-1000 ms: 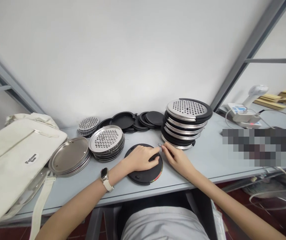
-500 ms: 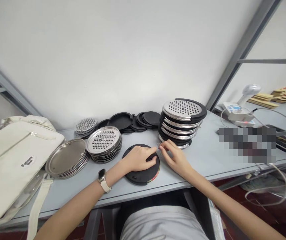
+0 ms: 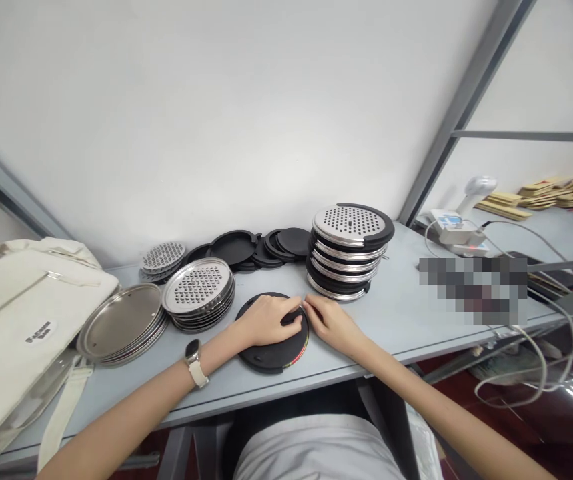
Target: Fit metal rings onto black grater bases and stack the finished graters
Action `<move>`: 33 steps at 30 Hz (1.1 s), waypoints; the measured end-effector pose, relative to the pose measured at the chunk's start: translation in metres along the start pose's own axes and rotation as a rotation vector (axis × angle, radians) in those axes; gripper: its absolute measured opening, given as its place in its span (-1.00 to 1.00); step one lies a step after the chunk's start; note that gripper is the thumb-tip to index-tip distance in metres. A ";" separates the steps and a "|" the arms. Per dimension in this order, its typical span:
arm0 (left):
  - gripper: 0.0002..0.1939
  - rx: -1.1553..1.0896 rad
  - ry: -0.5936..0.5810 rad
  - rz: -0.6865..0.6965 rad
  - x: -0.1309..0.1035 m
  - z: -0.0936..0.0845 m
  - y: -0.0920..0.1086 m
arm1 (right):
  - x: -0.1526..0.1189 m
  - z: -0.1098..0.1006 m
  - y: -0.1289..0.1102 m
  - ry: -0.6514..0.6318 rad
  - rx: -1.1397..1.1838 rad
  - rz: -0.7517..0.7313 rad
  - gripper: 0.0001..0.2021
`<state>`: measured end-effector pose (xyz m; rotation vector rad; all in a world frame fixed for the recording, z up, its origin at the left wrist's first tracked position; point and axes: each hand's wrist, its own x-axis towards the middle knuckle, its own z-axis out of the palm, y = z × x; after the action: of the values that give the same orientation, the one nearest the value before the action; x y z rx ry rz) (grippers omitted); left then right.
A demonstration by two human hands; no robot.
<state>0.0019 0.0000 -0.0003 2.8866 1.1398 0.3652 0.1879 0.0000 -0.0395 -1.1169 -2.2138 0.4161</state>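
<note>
A black round disc (image 3: 272,357) lies on the table with a strip of red and yellow along its near right edge. My left hand (image 3: 266,321) lies over its top, fingers curled toward the far right rim and thumb bent across the surface, holding it down. At that rim my right hand (image 3: 333,327) pinches a small, thin wire-like piece, mostly hidden by the fingertips. Just behind the right hand rises a stack of perforated metal discs with black rims (image 3: 350,227). Left of the disc is a pile of metal grater plates (image 3: 199,287).
Plain metal plates (image 3: 121,323) are stacked beside a cream bag (image 3: 31,320) on the left. Black round covers (image 3: 233,248) and small grater discs (image 3: 163,257) lie along the wall. To the right are a white device (image 3: 459,227), cables and wooden pieces (image 3: 541,193).
My right hand has moved in against the disc's rim, its fingertips now close to my left fingers. The left hand stays on the disc. The whole view has shifted slightly.
</note>
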 end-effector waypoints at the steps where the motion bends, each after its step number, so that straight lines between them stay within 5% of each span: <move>1: -0.89 0.012 -0.012 0.008 0.001 0.000 0.000 | 0.000 0.000 0.000 -0.018 -0.008 0.000 -0.77; 10: -0.87 0.009 -0.069 0.132 0.013 -0.002 -0.013 | 0.001 0.000 0.002 -0.072 -0.056 -0.011 -0.80; 19: -0.80 0.002 -0.008 -0.002 0.009 -0.002 -0.014 | 0.000 -0.002 0.001 -0.100 -0.075 -0.029 -0.75; 33: -0.89 -0.009 -0.023 0.056 0.008 -0.005 -0.009 | -0.001 -0.005 -0.003 -0.109 -0.006 0.000 -0.78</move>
<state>-0.0002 0.0115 0.0057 2.9117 1.0527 0.3369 0.1901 -0.0028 -0.0344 -1.1217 -2.3107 0.4811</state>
